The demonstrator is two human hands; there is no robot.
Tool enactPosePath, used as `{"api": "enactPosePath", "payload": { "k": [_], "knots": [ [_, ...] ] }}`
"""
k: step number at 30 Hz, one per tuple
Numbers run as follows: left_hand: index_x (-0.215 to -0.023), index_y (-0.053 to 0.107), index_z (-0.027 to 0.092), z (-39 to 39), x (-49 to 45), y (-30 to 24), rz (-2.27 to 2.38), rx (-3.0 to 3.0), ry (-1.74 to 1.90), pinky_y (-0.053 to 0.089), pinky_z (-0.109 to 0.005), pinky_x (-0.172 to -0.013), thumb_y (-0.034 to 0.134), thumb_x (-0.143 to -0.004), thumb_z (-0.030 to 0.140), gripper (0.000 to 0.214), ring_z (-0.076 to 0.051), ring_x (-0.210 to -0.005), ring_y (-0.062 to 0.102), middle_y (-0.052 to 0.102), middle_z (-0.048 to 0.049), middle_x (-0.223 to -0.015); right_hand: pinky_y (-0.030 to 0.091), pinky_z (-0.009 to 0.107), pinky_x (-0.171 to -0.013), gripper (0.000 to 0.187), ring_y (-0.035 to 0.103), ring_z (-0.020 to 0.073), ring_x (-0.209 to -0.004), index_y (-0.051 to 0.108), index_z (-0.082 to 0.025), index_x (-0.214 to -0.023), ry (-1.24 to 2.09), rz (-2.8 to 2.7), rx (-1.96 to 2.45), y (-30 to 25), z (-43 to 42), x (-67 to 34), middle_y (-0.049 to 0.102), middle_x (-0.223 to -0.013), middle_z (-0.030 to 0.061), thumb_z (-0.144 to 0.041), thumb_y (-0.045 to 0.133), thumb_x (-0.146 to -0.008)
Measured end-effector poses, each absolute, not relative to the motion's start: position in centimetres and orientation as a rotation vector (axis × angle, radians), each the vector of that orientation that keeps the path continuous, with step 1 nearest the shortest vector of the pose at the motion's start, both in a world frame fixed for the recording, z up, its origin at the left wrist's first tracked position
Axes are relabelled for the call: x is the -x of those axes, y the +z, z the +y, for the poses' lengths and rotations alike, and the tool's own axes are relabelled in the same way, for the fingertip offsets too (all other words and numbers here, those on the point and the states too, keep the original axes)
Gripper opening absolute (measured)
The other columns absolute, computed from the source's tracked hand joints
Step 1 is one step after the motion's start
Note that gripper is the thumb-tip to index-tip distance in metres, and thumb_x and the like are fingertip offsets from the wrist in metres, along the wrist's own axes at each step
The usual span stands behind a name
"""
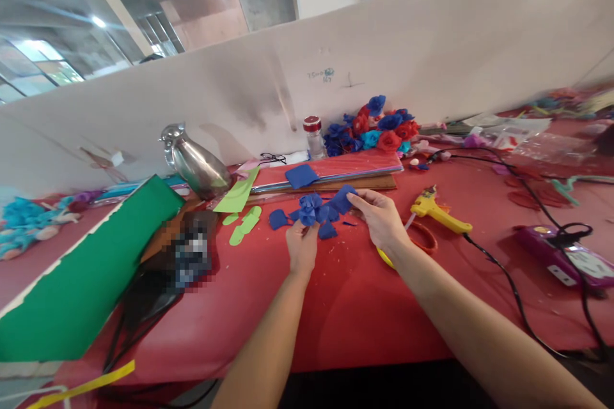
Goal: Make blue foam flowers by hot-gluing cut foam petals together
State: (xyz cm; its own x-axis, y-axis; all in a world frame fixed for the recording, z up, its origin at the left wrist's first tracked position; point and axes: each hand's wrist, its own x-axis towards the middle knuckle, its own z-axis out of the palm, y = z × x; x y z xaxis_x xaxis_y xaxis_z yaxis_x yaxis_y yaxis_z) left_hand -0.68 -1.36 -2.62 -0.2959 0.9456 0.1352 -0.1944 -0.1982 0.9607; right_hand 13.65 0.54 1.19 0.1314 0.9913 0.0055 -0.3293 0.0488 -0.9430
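My left hand [302, 245] is closed around the base of a half-made blue paper flower [310, 208], held upright over the red table [345, 307]. My right hand [380, 216] pinches a blue paper petal [342, 199] and holds it against the flower's right side. More blue petal pieces [278, 218] lie on the table just beyond my hands. A larger blue sheet piece [301, 176] rests on a stack of paper behind them.
A yellow glue gun [437, 212] with black cord lies right of my right hand. Finished blue and red flowers [371, 128] pile against the white partition. Green sheet [81, 268], green cut-outs [244, 223], a metal jug [194, 163], a jar [314, 135] and a purple device [561, 259] surround.
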Motion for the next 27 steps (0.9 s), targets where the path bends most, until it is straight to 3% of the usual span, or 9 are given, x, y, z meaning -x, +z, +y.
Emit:
{"api": "enactPosePath", "payload": {
  "k": [13,20,27],
  "knots": [
    [-0.081,0.073,0.020,-1.0,1.2,-4.6,1.300,-1.244,1.576,0.051,-0.032,-0.079,0.069,-0.072,0.038,0.021,-0.020,-0.084,0.065,0.073,-0.0028,-0.079,0.050,0.030,-0.064,0.029,0.062,0.0152,-0.065,0.070,-0.021,-0.075,1.192,-0.928,0.945,0.7,0.0,-12.5,0.073,-0.075,0.0025,-0.046,0.073,-0.062],
    [-0.078,0.072,0.020,-1.2,1.2,-4.5,1.281,-1.367,1.569,0.049,-0.032,-0.082,0.061,-0.075,0.025,0.013,-0.019,-0.081,0.063,0.072,-0.0020,-0.083,0.050,0.030,-0.065,0.027,0.061,0.0152,-0.066,0.070,-0.020,-0.074,1.195,-0.911,0.939,0.8,0.0,-12.5,0.072,-0.073,0.0021,-0.044,0.074,-0.062],
    [-0.070,0.068,0.021,-1.8,1.2,-2.9,1.326,-1.741,1.535,0.046,-0.031,-0.080,0.054,-0.072,0.010,0.018,-0.019,-0.081,0.060,0.067,-0.0029,-0.078,0.050,0.032,-0.077,0.028,0.064,0.0152,-0.072,0.070,-0.020,-0.075,1.212,-0.831,0.933,1.4,0.5,-13.8,0.072,-0.075,0.0009,-0.041,0.078,-0.058]
  ]
}}
